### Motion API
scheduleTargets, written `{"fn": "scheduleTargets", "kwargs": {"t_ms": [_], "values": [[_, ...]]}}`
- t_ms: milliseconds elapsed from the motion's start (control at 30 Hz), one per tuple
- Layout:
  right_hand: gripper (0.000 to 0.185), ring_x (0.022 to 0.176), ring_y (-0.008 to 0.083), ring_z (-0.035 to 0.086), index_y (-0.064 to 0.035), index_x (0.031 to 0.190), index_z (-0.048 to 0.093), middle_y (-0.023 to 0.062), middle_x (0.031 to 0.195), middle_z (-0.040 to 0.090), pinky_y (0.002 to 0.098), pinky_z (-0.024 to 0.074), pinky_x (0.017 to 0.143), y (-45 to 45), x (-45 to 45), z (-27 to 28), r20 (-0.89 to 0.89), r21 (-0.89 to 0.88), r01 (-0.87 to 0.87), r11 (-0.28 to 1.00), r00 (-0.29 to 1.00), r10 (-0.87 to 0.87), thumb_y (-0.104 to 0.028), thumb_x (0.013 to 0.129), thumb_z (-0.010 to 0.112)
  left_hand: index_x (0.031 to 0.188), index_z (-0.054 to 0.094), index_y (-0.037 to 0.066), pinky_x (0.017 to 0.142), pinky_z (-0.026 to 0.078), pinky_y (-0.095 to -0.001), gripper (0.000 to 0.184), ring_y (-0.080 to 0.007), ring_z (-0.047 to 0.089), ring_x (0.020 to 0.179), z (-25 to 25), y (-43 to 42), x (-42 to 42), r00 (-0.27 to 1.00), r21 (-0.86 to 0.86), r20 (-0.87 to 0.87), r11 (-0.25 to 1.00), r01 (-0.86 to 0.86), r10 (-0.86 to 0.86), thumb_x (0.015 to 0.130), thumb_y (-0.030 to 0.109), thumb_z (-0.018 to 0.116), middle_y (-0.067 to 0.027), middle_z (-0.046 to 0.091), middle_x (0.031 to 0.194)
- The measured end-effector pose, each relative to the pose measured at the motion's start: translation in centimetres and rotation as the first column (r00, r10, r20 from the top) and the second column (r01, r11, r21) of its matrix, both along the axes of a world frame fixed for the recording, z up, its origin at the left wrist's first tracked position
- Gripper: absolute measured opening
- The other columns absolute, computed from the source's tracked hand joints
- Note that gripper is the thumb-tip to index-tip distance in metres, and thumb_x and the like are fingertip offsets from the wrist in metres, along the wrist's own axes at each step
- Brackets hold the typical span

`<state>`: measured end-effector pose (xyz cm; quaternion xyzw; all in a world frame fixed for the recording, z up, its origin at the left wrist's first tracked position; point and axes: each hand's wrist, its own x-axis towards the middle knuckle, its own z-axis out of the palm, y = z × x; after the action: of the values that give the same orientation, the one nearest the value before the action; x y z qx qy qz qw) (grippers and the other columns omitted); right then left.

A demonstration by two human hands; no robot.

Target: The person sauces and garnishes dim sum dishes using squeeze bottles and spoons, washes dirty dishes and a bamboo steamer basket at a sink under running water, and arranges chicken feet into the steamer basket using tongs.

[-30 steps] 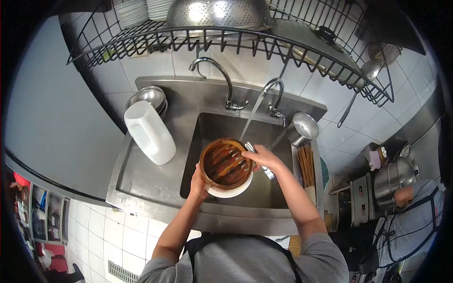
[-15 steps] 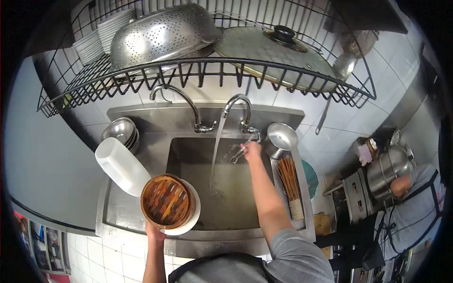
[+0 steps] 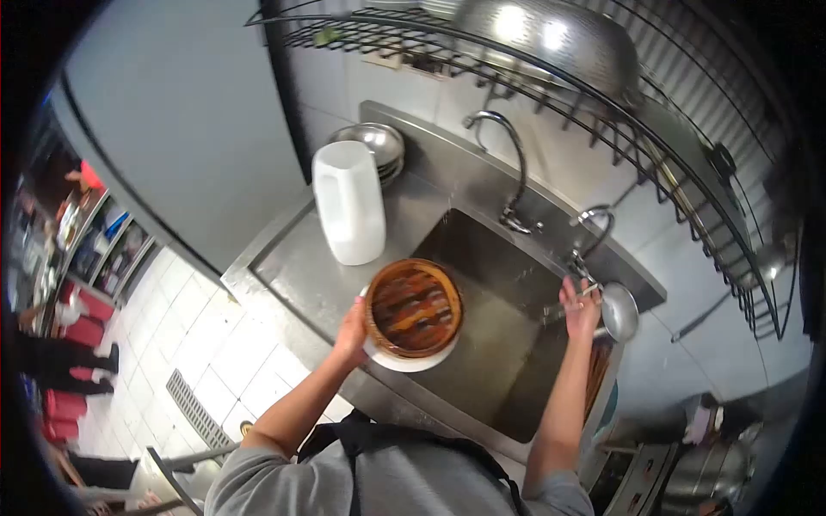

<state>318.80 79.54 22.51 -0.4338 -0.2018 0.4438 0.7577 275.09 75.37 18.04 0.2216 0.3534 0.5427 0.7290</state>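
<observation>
My left hand (image 3: 351,331) grips the edge of a white plate (image 3: 413,361) with a round wooden steamer basket (image 3: 414,308) on it, over the front left edge of the sink (image 3: 482,322). Brown slats show inside the basket. Over the right side of the sink, my right hand (image 3: 582,310) is closed on metal tongs (image 3: 559,310), which are blurred. The right faucet (image 3: 595,225) is just beyond this hand, and a metal pot (image 3: 619,311) is close on its right.
A white plastic jug (image 3: 348,205) and stacked metal bowls (image 3: 370,143) stand on the left counter. Above the sink hangs a wire rack (image 3: 551,69) with a colander (image 3: 551,39). Thin sticks (image 3: 596,374) lie right of the sink. Another person's legs (image 3: 64,365) show far left.
The view has swung to the left and tilted. The basket and plate have moved from the left counter toward the sink. No water stream shows at the right faucet now.
</observation>
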Motion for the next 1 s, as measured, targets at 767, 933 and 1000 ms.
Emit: {"fn": "scheduleTargets", "kwargs": {"t_ms": [767, 933, 1000], "values": [[0.056, 0.109, 0.0267, 0.052, 0.0027, 0.130, 0.041, 0.0136, 0.124, 0.050, 0.0396, 0.0429, 0.093, -6.2, -6.3, -9.1, 0.473, -0.167, -0.203, 0.965, 0.842, 0.259, -0.018, 0.084, 0.064, 0.127, 0.045, 0.006, 0.073, 0.051, -0.0404, 0.046, -0.0351, 0.061, 0.091, 7.9, -0.2, 0.7, 0.530, 0.696, -0.713, 0.374, 0.613, 0.458, 0.082, 0.001, 0.050, -0.0193, 0.057, 0.113], [0.049, 0.087, 0.0298, 0.060, 0.0096, 0.107, 0.059, 0.0232, 0.099, 0.063, 0.0354, 0.0479, 0.082, -9.1, -8.5, 1.5, 0.993, 0.091, 0.222, 0.971, 0.053, -0.105, -0.029, 0.079, 0.072, 0.131, 0.041, 0.008, 0.074, 0.052, -0.0407, 0.057, -0.0348, 0.061, 0.091, 9.2, -0.9, -4.7, 0.508, 0.726, -0.642, 0.242, 0.644, 0.574, 0.076, -0.003, 0.053, -0.0155, 0.051, 0.125], [0.048, 0.088, 0.0310, 0.061, 0.0091, 0.108, 0.059, 0.0229, 0.100, 0.064, 0.0345, 0.0481, 0.083, -9.1, -10.6, 4.2, 0.987, 0.125, 0.088, 0.988, 0.089, -0.133, -0.028, 0.081, 0.071, 0.131, 0.043, 0.008, 0.075, 0.052, -0.0382, 0.055, -0.0356, 0.060, 0.093, 9.5, -2.6, -8.1, 0.615, 0.849, -0.519, 0.280, 0.447, 0.594, 0.078, -0.004, 0.052, -0.0165, 0.054, 0.120]]}}
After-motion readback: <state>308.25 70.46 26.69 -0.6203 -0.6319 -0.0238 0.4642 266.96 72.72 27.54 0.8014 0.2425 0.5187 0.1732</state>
